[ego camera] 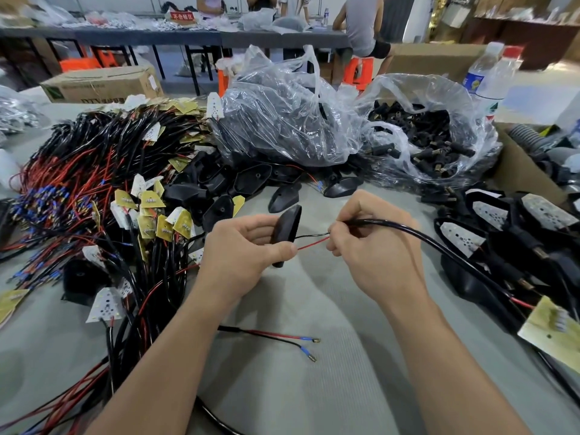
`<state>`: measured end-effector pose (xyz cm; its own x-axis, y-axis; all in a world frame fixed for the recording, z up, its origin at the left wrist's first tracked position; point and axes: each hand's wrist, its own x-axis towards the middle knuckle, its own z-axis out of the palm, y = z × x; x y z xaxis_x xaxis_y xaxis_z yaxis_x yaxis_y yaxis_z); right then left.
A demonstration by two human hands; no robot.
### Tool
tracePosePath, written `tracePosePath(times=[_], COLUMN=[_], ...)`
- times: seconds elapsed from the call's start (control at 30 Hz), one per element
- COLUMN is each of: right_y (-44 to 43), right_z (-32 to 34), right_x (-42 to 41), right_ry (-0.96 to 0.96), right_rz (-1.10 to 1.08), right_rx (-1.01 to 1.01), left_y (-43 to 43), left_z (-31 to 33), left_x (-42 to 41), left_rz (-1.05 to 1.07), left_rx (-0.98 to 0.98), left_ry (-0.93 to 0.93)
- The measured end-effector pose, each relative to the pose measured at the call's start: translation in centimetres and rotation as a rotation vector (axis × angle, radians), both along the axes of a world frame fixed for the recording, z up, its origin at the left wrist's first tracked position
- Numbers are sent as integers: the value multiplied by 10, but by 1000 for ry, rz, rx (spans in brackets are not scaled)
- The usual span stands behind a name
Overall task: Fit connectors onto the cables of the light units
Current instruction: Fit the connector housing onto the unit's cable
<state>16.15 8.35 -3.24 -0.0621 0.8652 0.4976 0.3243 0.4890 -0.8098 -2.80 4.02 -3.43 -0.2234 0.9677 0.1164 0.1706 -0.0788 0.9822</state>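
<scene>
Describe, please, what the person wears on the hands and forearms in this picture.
The left hand and the right hand are bare: no gloves, rings, watch or bands. Both forearms are uncovered to the picture's edge; no sleeve is in view.

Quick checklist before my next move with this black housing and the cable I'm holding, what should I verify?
1. Left hand grips the black plastic shell housing: ok.
2. Right hand pinches the thick black sheathed cable: ok.
3. Thin red wire and thin black wire run uncrossed between housing and right hand: ok.
4. Wires seated inside the housing: cannot tell, hidden.
5. Clear plastic bag of black connectors lies open: ok.
</scene>
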Motion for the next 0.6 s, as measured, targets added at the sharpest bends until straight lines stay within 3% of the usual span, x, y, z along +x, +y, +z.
tracePosePath(times=[0.13, 0.33, 0.6], right_y=[-2, -2, -7], right_z=[5, 13, 6], right_x=[-4, -7, -12], right_ry=[207, 661, 346], right_rz=[30, 110, 115], right_rx=[-118, -413, -341], left_y=[-8, -13, -12], left_z=[2, 4, 2], left_x=[4, 10, 7], left_rz=[49, 151, 178], left_rx=[97, 214, 294], left_ry=[360, 482, 468])
